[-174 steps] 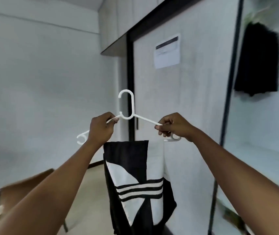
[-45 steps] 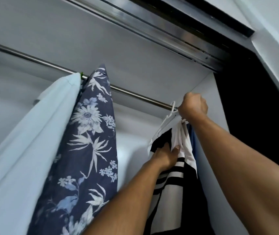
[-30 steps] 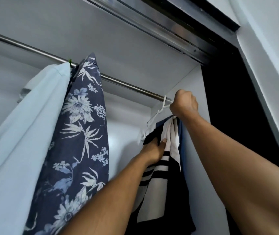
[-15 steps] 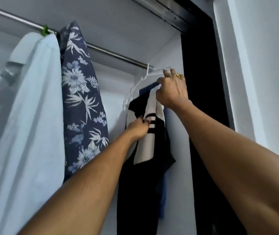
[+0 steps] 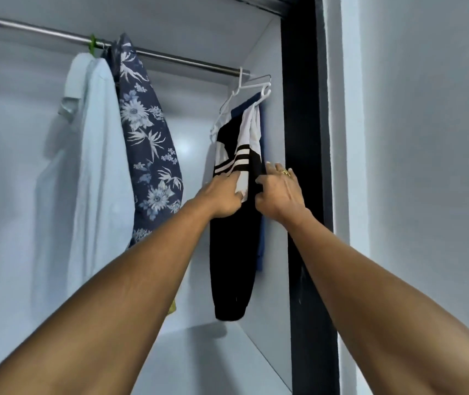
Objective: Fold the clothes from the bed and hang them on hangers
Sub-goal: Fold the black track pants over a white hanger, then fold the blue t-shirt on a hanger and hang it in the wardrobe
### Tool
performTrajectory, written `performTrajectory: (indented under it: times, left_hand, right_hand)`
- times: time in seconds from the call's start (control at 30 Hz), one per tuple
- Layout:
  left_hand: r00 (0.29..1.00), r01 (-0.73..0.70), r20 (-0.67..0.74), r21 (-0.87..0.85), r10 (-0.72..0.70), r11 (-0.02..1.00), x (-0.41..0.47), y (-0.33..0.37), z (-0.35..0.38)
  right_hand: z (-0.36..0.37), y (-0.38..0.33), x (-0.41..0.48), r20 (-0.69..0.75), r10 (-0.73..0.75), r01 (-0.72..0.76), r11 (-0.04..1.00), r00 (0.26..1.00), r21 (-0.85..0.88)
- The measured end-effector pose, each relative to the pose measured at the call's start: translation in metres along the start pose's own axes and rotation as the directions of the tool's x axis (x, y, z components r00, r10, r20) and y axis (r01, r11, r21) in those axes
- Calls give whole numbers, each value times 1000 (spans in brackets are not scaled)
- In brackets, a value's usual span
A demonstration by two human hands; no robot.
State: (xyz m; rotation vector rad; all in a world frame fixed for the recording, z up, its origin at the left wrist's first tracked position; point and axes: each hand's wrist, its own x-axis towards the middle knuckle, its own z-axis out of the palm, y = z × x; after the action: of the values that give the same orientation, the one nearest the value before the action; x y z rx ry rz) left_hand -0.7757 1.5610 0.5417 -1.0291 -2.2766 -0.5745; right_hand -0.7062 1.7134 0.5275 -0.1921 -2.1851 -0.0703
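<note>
Black garment (image 5: 231, 252) vertical on hanger (image 5: 239, 82), cuff down

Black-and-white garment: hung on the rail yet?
Hung. Its white hanger hooks over the rail; left hand and right hand hold the garment lower down.

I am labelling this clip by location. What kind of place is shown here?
Probably the inside of a wardrobe: a metal rail crosses the top, and a pale shirt, a floral shirt and a black garment hang from it.
</note>
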Motion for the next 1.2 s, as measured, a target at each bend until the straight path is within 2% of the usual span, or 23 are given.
performTrajectory:
  times: [0.17,0.37,0.57,0.63,0.77,0.97,1.0,1.03,1.07,1.1,1.17,1.2]
  left_hand:
    - [999,35,-32,294,-26,955,-91,39,1]
    - [984,132,47,467,-174,874,-210,49,1]
    - [934,278,59,501,-353,819,-359,27,-28]
    - [879,351,99,530,-467,772,-425,19,-44]
    - [757,492,87,577,-648,652,-588,7,-90]
    - [491,663,46,628,-870,407,-852,23,-184]
    - [429,695,17,633,-903,342,-900,32,-205]
    - [399,719,-10,624,-917,306,-938,42,-220]
    - [391,719,1,624,-920,307,-944,44,-218]
    - [293,769,-49,606,-955,205,-1007,61,-250]
    - [231,803,-73,577,-970,148,-1052,77,-262]
    - [176,804,-96,588,-980,87,-1087,87,-276]
  right_hand:
    - [2,-10,-86,131,-107,89,986,986,139]
    - [1,-65,-188,316,-214,147,964,925,223]
    - [-6,-166,-294,271,-379,237,867,885,438]
    - [-10,-213,-338,304,-450,255,821,840,511]
    - [-37,-326,-448,323,-615,310,700,719,643]
    - [-118,-491,-635,309,-815,339,505,490,794]
    - [-141,-523,-670,283,-849,345,455,447,821]
    - [-158,-548,-698,273,-871,335,422,409,842]
    - [-162,-551,-705,269,-872,333,417,410,846]
    - [-201,-596,-748,210,-922,343,321,324,883]
    - [-226,-626,-780,158,-953,356,247,260,901]
    - [-248,-651,-803,110,-971,372,184,213,910]
